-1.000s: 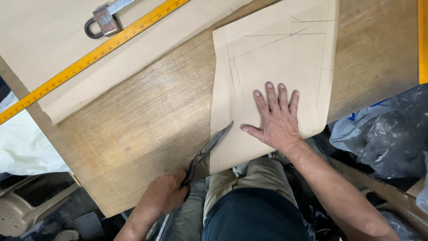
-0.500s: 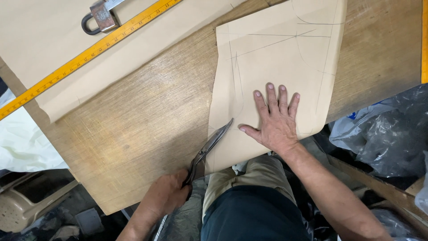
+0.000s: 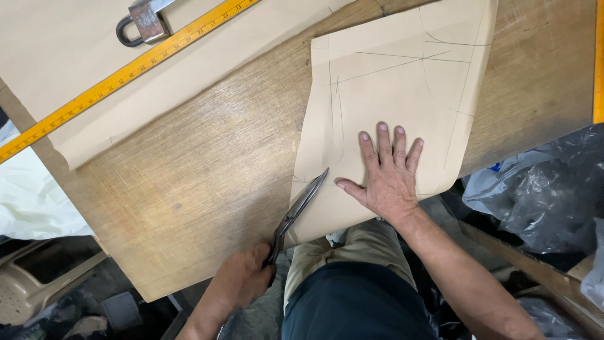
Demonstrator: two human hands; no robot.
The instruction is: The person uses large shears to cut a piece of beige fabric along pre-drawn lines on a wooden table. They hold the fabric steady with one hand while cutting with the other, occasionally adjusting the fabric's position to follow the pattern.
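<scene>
My left hand [image 3: 242, 280] grips the handles of long metal scissors [image 3: 301, 208] at the table's near edge. The blades point up and to the right, and their tips lie at the lower left edge of a tan pattern paper [image 3: 390, 82] marked with pencil lines. My right hand [image 3: 385, 173] lies flat on the lower part of that paper, fingers spread, pressing it onto the wooden table [image 3: 201, 170]. The paper's bottom edge hangs over the table's near edge above my lap.
A yellow ruler [image 3: 126, 75] lies diagonally on a larger tan sheet [image 3: 56, 56] at the upper left, with a metal clamp-like tool [image 3: 141, 22] beside it. Another yellow ruler's edge [image 3: 598, 63] shows at far right. Dark plastic bags [image 3: 541, 201] sit at the lower right.
Both hands and the scissors keep almost the same places; only the view has drifted slightly.
</scene>
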